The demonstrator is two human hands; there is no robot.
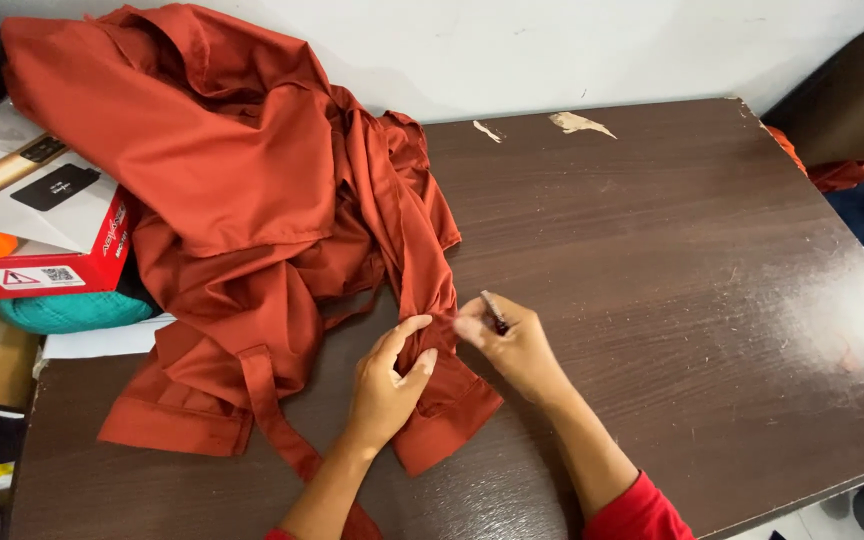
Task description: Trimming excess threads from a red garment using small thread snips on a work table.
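Here the left hand (pixel 384 385) pinches a cuff-like end of the rust-red garment (pixel 242 200), thumb and fingers closed on a fold of the cloth. Just beside it, the right hand (pixel 512 345) holds a small slim tool (pixel 493 310) between its fingertips, the tip aimed at the pinched spot; what the tool is I cannot tell, as that hand is slightly blurred. The work looks barely begun: only this one end lies flat by the hands, while the bulk sits crumpled beyond the left hand on the dark wooden table (pixel 672 250). Farther out to the left stands a red and white box (pixel 37 225).
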